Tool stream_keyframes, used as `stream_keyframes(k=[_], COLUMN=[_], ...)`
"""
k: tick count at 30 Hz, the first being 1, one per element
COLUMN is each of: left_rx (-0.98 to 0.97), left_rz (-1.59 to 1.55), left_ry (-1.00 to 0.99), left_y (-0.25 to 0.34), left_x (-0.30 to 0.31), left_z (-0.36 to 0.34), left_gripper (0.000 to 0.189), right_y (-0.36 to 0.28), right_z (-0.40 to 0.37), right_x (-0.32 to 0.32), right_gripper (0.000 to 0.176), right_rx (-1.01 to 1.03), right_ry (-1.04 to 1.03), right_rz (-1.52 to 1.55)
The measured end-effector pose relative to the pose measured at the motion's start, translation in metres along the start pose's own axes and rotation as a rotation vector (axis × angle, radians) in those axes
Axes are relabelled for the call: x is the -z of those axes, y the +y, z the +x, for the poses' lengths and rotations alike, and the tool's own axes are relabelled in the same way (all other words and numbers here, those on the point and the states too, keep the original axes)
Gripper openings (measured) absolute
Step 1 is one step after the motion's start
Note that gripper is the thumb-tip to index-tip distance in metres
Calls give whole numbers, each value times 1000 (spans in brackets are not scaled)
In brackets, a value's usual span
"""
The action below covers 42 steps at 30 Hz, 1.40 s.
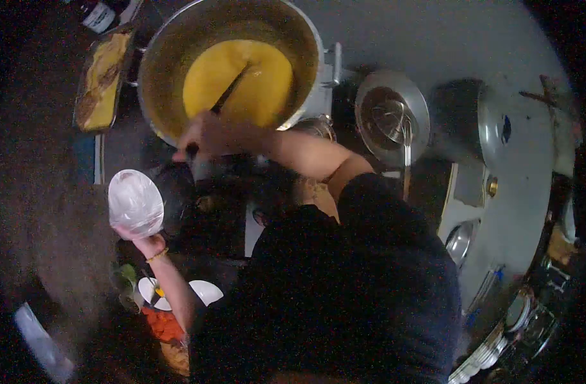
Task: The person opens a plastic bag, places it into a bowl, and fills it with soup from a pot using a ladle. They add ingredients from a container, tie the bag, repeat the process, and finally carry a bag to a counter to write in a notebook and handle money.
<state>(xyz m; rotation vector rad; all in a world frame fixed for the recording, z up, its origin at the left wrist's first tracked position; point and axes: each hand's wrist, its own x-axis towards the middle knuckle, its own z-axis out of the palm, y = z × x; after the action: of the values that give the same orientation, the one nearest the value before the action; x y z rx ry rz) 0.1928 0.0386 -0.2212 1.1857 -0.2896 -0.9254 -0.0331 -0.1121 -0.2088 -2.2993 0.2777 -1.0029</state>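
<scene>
My left hand (151,244), with a thin yellow band at the wrist, holds up a white bowl (136,203). The bowl is tilted and has a shiny, streaky surface; most of the fingers are hidden behind it. My right hand (203,136), blurred by motion, is closed around the dark handle of a long utensil (227,91). Its lower end dips into thick yellow liquid (267,89) and is hidden there. The liquid fills the bottom of a large metal pot (299,38). My right forearm passes near the pot's close rim, and the bowl is apart from the pot.
Left of the pot is a tray (103,80) of yellow and brown food. A whisk (395,121) rests in a metal bowl (376,86) to the right. White dishes (205,292) and orange-red food (162,323) are below my left arm. A dark bottle (99,18) stands upper left.
</scene>
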Motion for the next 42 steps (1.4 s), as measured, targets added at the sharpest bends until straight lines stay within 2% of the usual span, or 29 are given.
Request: stream_keyframes(k=[2,3,5,7,8,11,12,14,15,16,18,20,21,22,23,24,25,26,27,28,30,32,34,36,38,40,42], left_rx=[25,34,59,79,75,157,151,117,67,63,167,161,142,150,186,208,228,243,255,272,296,278,305,252,317,320,376], left_rz=[54,102,103,194,278,311,288,276,265,252,216,243,264,273,279,267,254,248,240,231,217,208,281,262,248,189,205], left_ry=[-9,-14,-19,-54,-83,-87,-108,-175,-243,-271,-234,-250,-264,-263,-262,-265,-265,-269,-272,-279,-289,-287,-279,-224,-288,-290,-258], left_y=[-6,-8,-6,-3,-3,-9,-11,-8,-10,-22,-20,-36,-40,-42,-40,-39,-31,-29,-26,-25,-31,-28,-26,-20,-31,-39,-48], left_x=[0,5,3,-7,-8,7,9,-3,-5,-22,-28,-21,-20,-26,-28,-27,-24,-25,-26,-27,-27,-22,-21,-26,-14,-4,3], left_z=[14,23,37,50,51,82,85,71,63,71,74,77,84,94,115,118,124,124,127,131,130,135,136,133,143,151,166], left_gripper=[60,63,68,73,73,73,73,74,75,75,74,74,75,75,75,75,75,75,75,75,76,76,78,78,77,74,71], right_y=[-2,-12,-42,-51,-33,-74,-103,-124,-130,-128,-126,-99,-71,-52,-1,33,43,49,75,94,71,60,40,17,-23,-61,-102], right_z=[-11,-15,-26,-35,-65,-37,-26,-29,-29,-28,-25,-41,-45,-56,-53,-62,-54,-57,-66,-68,-74,-88,-99,-105,-76,-68,-53], right_x=[-25,-29,-14,34,20,129,144,149,154,169,172,171,160,177,163,145,121,107,95,91,102,111,123,128,134,140,144], right_gripper=[19,19,27,32,29,14,13,11,11,10,13,15,17,17,13,16,17,19,12,14,27,32,29,32,43,47,48], right_rx=[-111,-113,-2,-56,-86,-121,-145,-253,-224,-176,-163,-173,6,-240,13,310,-91,-495,-433,-375,-421,-350,-294,-233,-323,-204,-109], right_ry=[-267,-270,-523,-346,25,54,71,248,261,280,309,388,513,301,388,482,720,863,1141,1419,1572,1653,1692,1585,1779,1606,1617], right_rz=[-15,-7,-207,581,646,208,42,289,187,62,123,123,22,-91,-536,-982,-482,53,132,216,435,534,571,543,441,410,374])
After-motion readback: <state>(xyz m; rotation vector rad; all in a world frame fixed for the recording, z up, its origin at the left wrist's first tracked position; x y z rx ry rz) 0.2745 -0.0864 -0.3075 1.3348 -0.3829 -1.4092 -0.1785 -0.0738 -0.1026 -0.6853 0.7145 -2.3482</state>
